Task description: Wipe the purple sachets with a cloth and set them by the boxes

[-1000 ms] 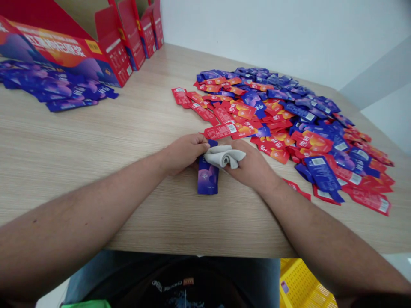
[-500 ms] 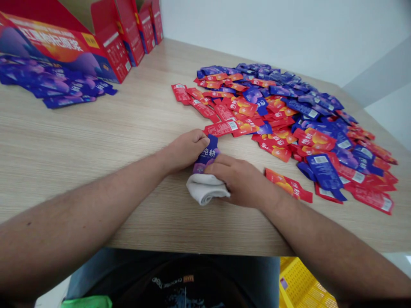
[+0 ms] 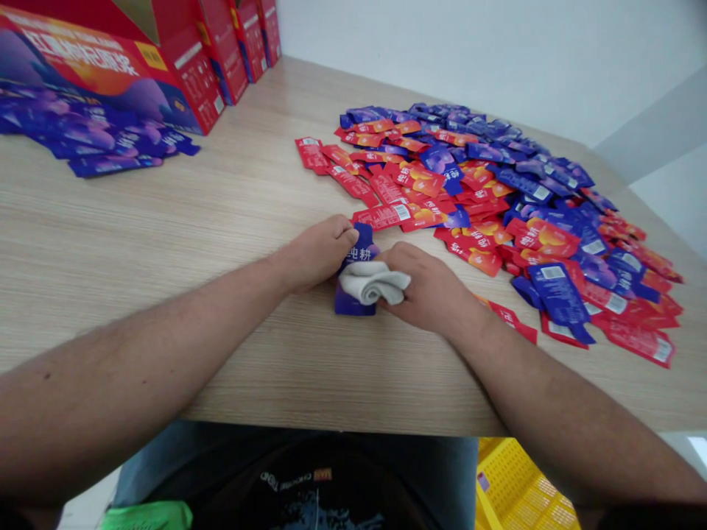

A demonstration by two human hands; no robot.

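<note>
A blue-purple pouch (image 3: 355,305) stands out between my two hands, low over the front of the table. My left hand (image 3: 325,252) is closed on its upper left edge, near the narrow neck. In my right hand (image 3: 423,283) is a folded white cloth (image 3: 373,282), pressed against the front of the pouch and covering its middle. The fingertips of the right hand are partly hidden behind the cloth. Just beyond the pouch's top lies a red pouch (image 3: 381,216) at the near edge of a large pile.
Red and blue pouches form a broad pile (image 3: 486,184) on the right. Several red boxes (image 3: 193,81) stand at the back left, with a heap of blue pouches (image 3: 115,140) before the nearest. A yellow plastic basket (image 3: 513,471) sits below the table's front edge.
My right hand has moved the cloth up the pouch, away from its bottom end, which now shows below the cloth. The left hand keeps its grip near the top.
</note>
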